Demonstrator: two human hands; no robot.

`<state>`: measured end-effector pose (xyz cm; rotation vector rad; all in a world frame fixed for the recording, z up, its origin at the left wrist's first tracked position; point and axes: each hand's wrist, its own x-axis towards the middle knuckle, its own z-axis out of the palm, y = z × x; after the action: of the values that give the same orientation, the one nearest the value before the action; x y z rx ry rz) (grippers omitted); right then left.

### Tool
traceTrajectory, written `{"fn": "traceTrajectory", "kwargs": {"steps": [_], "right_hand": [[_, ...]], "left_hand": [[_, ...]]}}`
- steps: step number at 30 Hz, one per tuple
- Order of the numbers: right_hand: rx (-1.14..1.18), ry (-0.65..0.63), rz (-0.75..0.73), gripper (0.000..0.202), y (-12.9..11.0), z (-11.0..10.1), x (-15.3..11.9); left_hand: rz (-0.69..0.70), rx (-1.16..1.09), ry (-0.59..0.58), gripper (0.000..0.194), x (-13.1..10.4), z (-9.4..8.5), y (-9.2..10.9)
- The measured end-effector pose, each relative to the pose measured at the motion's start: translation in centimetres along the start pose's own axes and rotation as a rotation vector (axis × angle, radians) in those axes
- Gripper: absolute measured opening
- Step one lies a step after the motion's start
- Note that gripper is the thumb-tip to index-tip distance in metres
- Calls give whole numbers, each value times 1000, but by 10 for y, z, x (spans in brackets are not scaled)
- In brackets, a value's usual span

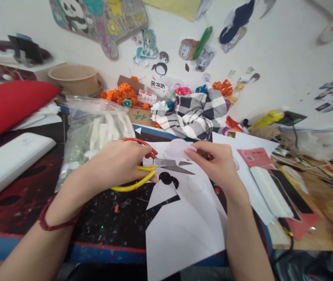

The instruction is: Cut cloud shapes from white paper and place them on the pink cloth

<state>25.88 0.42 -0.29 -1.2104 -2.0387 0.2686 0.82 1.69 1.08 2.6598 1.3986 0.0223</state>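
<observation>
My left hand (119, 162) is closed around a pair of scissors (168, 164) with one red and one yellow handle loop. The blades stand apart and point right. My right hand (213, 158) pinches a small rounded piece of white paper (176, 150) just above the upper blade; I cannot tell whether blade and paper touch. Beneath lies a large white sheet (187, 230) with cut edges and a faint drawn outline. A dark round cutout (166, 178) and a loose paper scrap (161, 193) rest on it, below the blades.
A clear plastic bag (78, 136) with white pieces lies left, near a white case (17, 164) and a red item (14, 105). Behind are a checkered cloth (196, 113) and orange craft flowers (124, 95). At right, a white stick-like block (272, 191) lies on a red packet (304, 224).
</observation>
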Motion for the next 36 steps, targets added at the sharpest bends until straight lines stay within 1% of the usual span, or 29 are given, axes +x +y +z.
{"fn": "traceTrajectory", "kwargs": {"steps": [13, 16, 22, 25, 30, 36], "right_hand": [[23, -10, 2, 19, 3, -1, 0], [23, -5, 13, 18, 4, 0, 0], [19, 0, -6, 15, 4, 1, 0], [29, 0, -9, 15, 3, 1, 0], [67, -20, 3, 14, 1, 2, 0], [29, -5, -24, 14, 3, 1, 0]], "left_hand": [[-22, -55, -47, 50, -1, -2, -2], [-19, -85, -39, 50, -2, -1, -2], [27, -80, -31, 53, -3, 5, -3], [67, -71, -28, 58, -4, 9, -4], [127, -50, 17, 69, -5, 16, -6], [144, -37, 30, 69, -3, 18, -7]]}}
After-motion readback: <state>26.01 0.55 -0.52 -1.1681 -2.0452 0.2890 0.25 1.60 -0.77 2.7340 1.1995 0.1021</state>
